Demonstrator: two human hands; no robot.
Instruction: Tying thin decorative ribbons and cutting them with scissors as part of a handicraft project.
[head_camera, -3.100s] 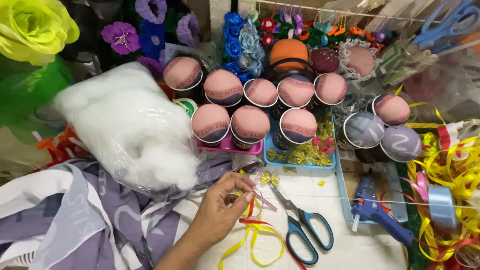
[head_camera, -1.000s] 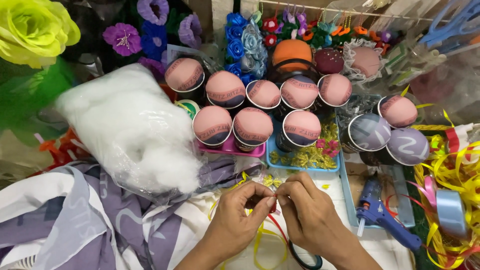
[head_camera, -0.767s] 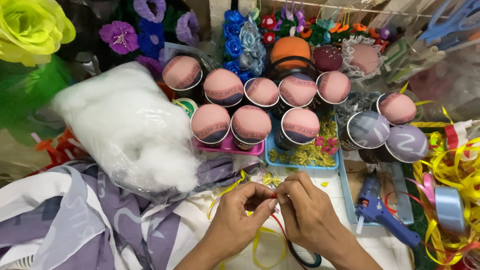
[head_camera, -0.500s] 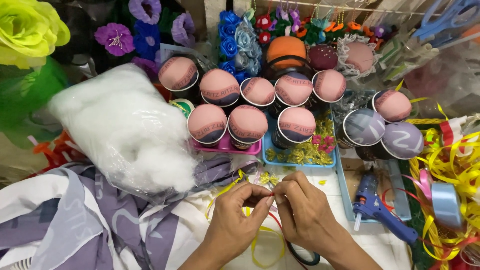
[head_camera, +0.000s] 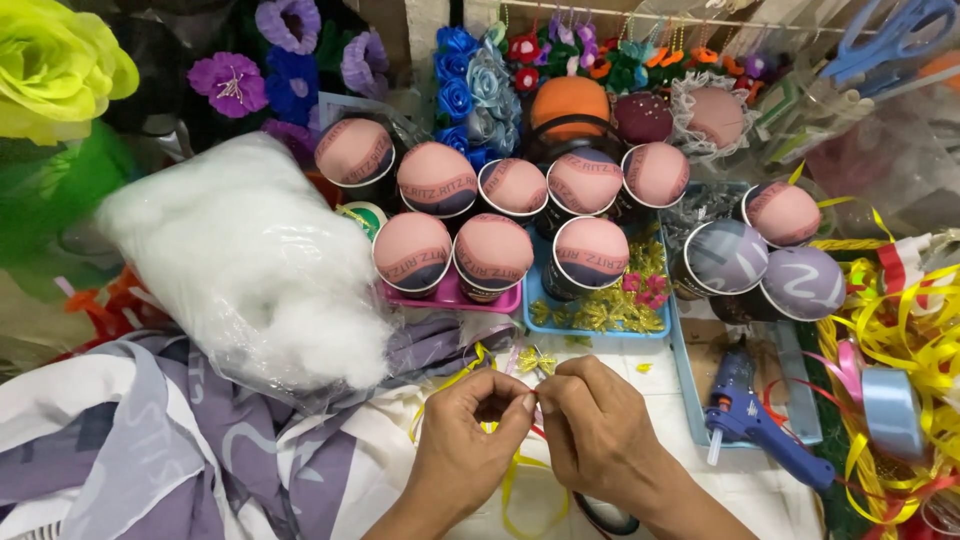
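Observation:
My left hand and my right hand meet at the fingertips low in the middle of the view, pinching a thin yellow ribbon between them. More of the ribbon curls down below the hands. A small gold bow lies on the white surface just beyond my fingers. Dark scissor handles show partly under my right wrist.
Several cups topped with pink fabric domes stand beyond the hands on a pink tray and a blue tray. A bag of white stuffing lies left, a blue glue gun right, tangled yellow ribbons far right, fabric flowers behind.
My right hand came in and joined the left on the yellow ribbon, covering the scissors. Over the last second both hands stay together with only small finger movements.

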